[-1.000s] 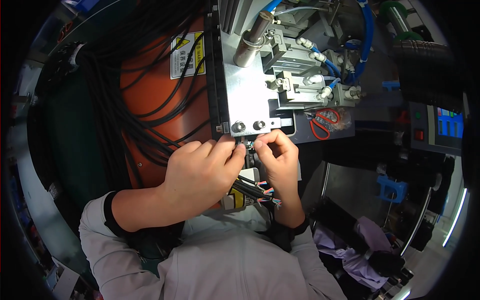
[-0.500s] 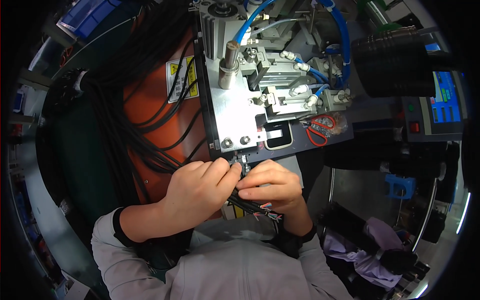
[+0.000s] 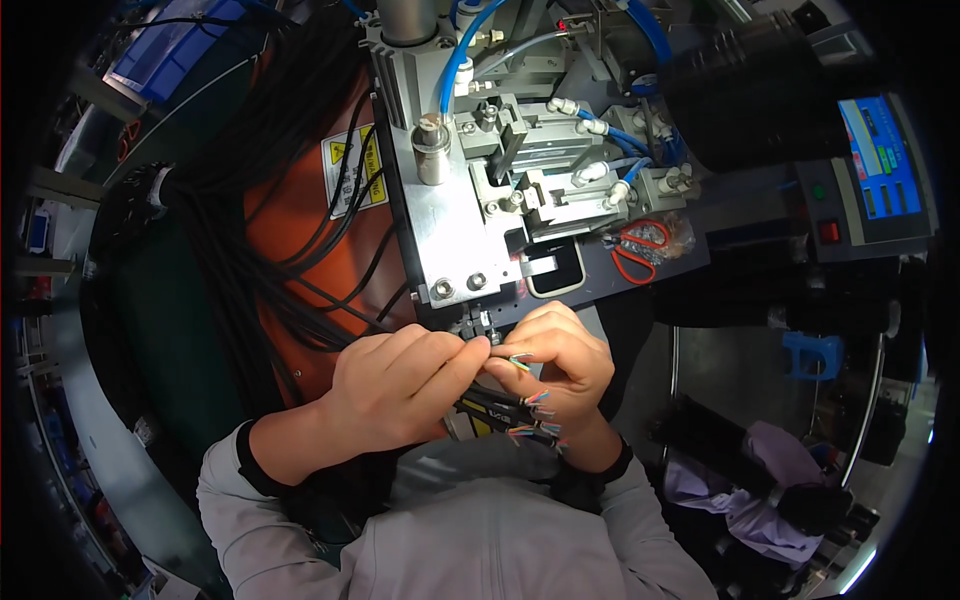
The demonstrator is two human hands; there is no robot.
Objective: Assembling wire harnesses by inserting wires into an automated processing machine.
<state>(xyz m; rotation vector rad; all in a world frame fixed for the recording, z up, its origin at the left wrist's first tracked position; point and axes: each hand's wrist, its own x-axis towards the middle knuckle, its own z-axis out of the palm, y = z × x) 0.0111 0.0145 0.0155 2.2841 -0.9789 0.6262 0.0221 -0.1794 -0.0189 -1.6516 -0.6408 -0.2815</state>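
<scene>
Metal machinery [image 3: 440, 215] stands beyond the right grip [image 3: 575, 365], pinching coloured wires [image 3: 519, 362] near black cables [image 3: 488, 401], and left grip [image 3: 400, 380], its hold unclear.

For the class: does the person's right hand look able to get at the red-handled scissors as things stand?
Probably yes: the right hand is busy at coloured wires, but nothing visible blocks its way to the red-handled scissors.

a small spray of thin coloured wires [image 3: 518, 362], green and yellow among them, fans out at the fingertips of the right hand [image 3: 560, 365]; just below, bundled black cables [image 3: 490, 408] end in splayed, multicoloured strands [image 3: 540, 399].
</scene>
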